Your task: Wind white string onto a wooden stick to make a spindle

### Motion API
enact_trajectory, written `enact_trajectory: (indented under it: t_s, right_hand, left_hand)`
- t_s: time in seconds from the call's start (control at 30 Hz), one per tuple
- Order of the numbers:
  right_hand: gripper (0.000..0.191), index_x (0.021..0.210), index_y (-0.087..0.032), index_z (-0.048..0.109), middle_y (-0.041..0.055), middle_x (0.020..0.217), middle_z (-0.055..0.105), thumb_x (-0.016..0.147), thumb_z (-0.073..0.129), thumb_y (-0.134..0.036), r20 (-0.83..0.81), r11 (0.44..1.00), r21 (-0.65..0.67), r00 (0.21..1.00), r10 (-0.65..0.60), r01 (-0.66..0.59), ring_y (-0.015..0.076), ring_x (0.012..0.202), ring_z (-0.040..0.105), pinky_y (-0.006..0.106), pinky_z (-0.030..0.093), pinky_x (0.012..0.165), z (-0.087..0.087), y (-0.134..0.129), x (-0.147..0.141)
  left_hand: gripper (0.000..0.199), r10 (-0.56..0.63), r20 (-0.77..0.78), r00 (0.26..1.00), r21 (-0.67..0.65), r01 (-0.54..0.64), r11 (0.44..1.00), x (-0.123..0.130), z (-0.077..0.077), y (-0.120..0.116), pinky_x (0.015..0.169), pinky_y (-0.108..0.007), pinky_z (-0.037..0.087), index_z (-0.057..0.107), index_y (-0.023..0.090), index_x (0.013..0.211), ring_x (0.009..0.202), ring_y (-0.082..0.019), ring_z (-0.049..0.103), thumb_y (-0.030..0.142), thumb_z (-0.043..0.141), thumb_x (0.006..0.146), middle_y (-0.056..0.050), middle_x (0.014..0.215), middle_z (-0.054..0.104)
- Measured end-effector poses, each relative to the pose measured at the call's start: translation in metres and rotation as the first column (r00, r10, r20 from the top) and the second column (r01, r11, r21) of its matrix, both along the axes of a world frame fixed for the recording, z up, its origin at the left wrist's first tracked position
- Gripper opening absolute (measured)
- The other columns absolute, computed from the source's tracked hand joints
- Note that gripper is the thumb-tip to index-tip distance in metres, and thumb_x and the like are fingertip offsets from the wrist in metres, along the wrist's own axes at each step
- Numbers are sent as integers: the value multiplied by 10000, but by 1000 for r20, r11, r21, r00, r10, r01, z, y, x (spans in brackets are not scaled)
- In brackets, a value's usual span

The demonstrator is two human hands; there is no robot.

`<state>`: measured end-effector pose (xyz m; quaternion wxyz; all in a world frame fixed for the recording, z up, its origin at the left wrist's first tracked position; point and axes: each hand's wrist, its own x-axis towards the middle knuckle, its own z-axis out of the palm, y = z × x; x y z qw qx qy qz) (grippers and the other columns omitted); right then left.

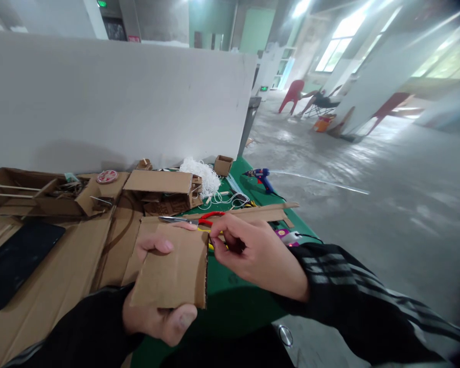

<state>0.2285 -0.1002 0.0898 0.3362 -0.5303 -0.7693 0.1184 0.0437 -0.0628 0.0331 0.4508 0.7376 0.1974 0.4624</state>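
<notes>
My left hand (pixel 153 319) is closed around a flat, roughly square piece of cardboard (pixel 174 271), with fingers over its left side and behind its top edge. Its right edge looks raw and cut. At the upper right corner of that piece, my right hand (pixel 249 250) has thumb and forefinger pinched together. What lies between those fingertips, if anything, is too small to make out. Just behind, scissors with red handles (pixel 211 217) lie on the table, their blades pointing left and the handles partly covered by my right hand.
Left are a dark phone-like slab (pixel 21 263) on cardboard sheets and a divided cardboard box (pixel 61 197). An open cardboard box (pixel 159 189), tangled white string (pixel 203 176) and a blue glue gun (pixel 262 178) stand along the back of the green table (pixel 237 312). A white partition (pixel 115 102) rises behind.
</notes>
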Motion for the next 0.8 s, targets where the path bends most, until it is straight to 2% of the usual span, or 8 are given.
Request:
enact_trajectory:
  t_s: [0.13, 0.27, 0.37, 0.47, 0.53, 0.63, 0.7, 0.8]
  right_hand:
    - [86, 783, -208, 533, -84, 539, 404, 820, 534, -130, 32, 999, 8, 999, -37, 37, 77, 471, 376, 201, 305, 509, -1, 1, 2]
    - [43, 805, -211, 550, -81, 526, 439, 823, 551, -172, 117, 970, 99, 965, -233, 222, 83, 466, 409, 212, 300, 517, -4, 10, 15]
    - [34, 799, -212, 543, -77, 524, 446, 820, 558, -188, 157, 908, 173, 900, -407, 380, 90, 463, 409, 223, 303, 526, -6, 20, 30]
    - [52, 799, -212, 526, -70, 551, 454, 813, 566, -181, 118, 893, 133, 888, -445, 430, 95, 485, 405, 228, 313, 526, -8, 25, 42]
    - [66, 810, -212, 505, -65, 580, 465, 830, 560, -182, 11, 934, 32, 934, -357, 357, 95, 505, 414, 222, 325, 518, -8, 24, 46]
    - [61, 871, -210, 481, -50, 663, 494, 887, 537, -230, -232, 983, -135, 961, -152, 123, 88, 530, 427, 207, 342, 494, -7, 18, 44]
    - [82, 940, -205, 476, -35, 729, 506, 907, 532, -255, -363, 977, -211, 930, -61, -18, 86, 557, 435, 201, 363, 497, -5, 11, 40]
    - [127, 1022, -199, 466, -24, 772, 512, 920, 523, -246, -450, 950, -269, 893, 22, -159, 93, 619, 463, 203, 391, 534, -1, 3, 31]
  left_hand:
    - [650, -32, 149, 988, 81, 20, 997, -2, -2, 1, 970, -565, 478, 356, 351, 1104, 1158, -362, 561, 269, 703, 560, -46, 1168, 624]
    - [635, -56, 201, 978, 64, 44, 997, -2, -12, 1, 1006, -595, 426, 321, 352, 1116, 1225, -360, 511, 265, 680, 599, -58, 1302, 534]
    - [645, -88, 214, 973, 33, 83, 996, -3, -19, 1, 1018, -607, 406, 320, 346, 1130, 1213, -364, 526, 271, 687, 605, -71, 1290, 540]
    - [648, -85, 217, 972, 30, 80, 996, -4, -18, 1, 1043, -603, 386, 318, 341, 1142, 1215, -357, 524, 276, 685, 611, -70, 1234, 575]
    - [652, -75, 219, 973, 62, 63, 996, -3, -14, 2, 1033, -595, 395, 315, 341, 1137, 1235, -354, 503, 255, 679, 604, -64, 1202, 586]
    - [676, -79, 201, 976, 117, 56, 992, -2, -9, 3, 1004, -596, 414, 310, 346, 1134, 1241, -357, 490, 210, 673, 579, -54, 1181, 584]
    - [694, -97, 207, 973, 113, 75, 991, -2, -10, 4, 1009, -609, 405, 318, 338, 1144, 1232, -366, 493, 205, 686, 571, -63, 1202, 569]
    - [659, -112, 247, 962, 62, 100, 993, -1, -13, 3, 1012, -630, 383, 330, 324, 1139, 1241, -384, 468, 228, 688, 594, -86, 1288, 507]
